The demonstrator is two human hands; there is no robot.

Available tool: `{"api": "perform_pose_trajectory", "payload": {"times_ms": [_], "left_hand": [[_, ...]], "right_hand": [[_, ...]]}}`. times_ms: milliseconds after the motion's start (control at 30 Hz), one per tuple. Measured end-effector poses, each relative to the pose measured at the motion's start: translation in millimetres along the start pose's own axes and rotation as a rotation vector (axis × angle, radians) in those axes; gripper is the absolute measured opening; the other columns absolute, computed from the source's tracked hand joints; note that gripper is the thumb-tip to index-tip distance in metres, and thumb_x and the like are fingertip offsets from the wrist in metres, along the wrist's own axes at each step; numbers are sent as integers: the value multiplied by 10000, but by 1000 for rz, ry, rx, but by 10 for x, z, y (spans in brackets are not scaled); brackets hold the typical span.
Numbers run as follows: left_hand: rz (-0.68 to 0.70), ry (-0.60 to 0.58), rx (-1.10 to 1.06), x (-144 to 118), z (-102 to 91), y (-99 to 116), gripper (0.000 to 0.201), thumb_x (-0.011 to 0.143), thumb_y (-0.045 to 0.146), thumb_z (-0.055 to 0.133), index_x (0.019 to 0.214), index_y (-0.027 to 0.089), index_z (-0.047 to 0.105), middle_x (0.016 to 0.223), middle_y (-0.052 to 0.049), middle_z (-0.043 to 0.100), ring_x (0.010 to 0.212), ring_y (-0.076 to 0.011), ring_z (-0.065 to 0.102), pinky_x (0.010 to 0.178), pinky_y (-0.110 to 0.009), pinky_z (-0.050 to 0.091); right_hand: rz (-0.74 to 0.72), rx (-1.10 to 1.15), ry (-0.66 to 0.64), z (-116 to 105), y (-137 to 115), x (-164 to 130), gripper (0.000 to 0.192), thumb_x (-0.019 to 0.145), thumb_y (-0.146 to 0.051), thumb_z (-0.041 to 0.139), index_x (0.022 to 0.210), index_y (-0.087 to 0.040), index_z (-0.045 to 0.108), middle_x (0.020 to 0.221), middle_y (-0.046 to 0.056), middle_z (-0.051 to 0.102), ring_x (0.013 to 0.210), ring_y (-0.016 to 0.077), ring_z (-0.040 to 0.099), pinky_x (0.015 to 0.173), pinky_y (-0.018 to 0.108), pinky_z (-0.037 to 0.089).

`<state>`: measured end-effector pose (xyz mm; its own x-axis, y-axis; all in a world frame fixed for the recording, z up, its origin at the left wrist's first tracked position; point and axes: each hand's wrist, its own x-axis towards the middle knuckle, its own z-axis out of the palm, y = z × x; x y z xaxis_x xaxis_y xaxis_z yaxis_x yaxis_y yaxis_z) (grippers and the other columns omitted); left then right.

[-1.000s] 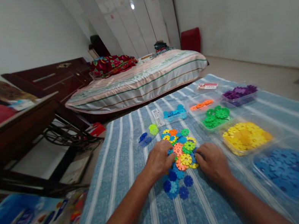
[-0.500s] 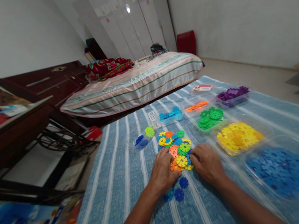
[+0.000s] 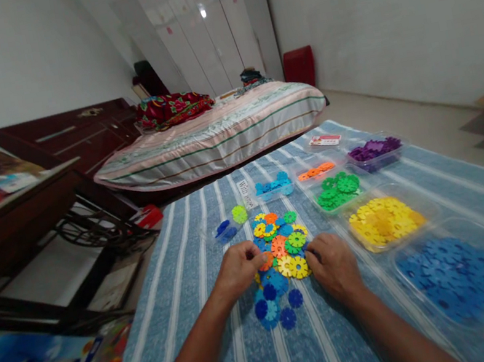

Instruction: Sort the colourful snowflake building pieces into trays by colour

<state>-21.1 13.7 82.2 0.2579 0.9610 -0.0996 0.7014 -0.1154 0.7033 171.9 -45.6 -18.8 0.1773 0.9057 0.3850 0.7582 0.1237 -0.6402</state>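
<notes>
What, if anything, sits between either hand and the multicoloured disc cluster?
Nothing visible. The left hand and right hand both rest against the flat cluster of multicoloured plastic snowflake discs on the blue striped cloth, touching its left and right edges.

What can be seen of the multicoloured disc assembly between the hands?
The disc assembly is a flat cluster of notched plastic discs in yellow, orange, green and blue, slotted together and lying on the striped blue cloth. The left hand grips its left edge; the right hand touches its right edge.
</notes>
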Motion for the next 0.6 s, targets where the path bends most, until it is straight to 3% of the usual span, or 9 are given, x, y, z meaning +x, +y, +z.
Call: {"api": "perform_pose_trajectory", "payload": {"times_ms": [167,333,467,600], "left_hand": [[-81,-2,-170,295,1,260,145,662,241,619,573,165,533,440,43,542,424,-96,506,443,-187,356],[-138,98,-353,791,199,805,183,660,111,653,549,146,511,403,36,524,352,-81,496,374,-160,307],[-70,136,-484,1210,356,1240,77,779,140,581,720,152,533,615,12,640,520,-91,633,484,-165,452],[-55,121,-503,1329,402,1340,76,795,172,580,735,148,540,682,-8,663,539,-99,645,508,-189,483]], "right_hand": [[5,3,6,19,-10,-3,123,859,-218,550,782,-190,641,813,40,590,841,190,509,775,319,327],[-10,-3,22,31,-23,8,119,859,-215,549,777,-194,633,801,37,584,832,187,508,766,318,323],[-6,5,26,28,-29,10,121,853,-201,553,761,-196,631,793,34,584,838,187,509,764,319,319],[-5,5,44,21,-42,12,120,853,-197,552,764,-197,633,788,36,590,834,190,507,759,321,318]]}}
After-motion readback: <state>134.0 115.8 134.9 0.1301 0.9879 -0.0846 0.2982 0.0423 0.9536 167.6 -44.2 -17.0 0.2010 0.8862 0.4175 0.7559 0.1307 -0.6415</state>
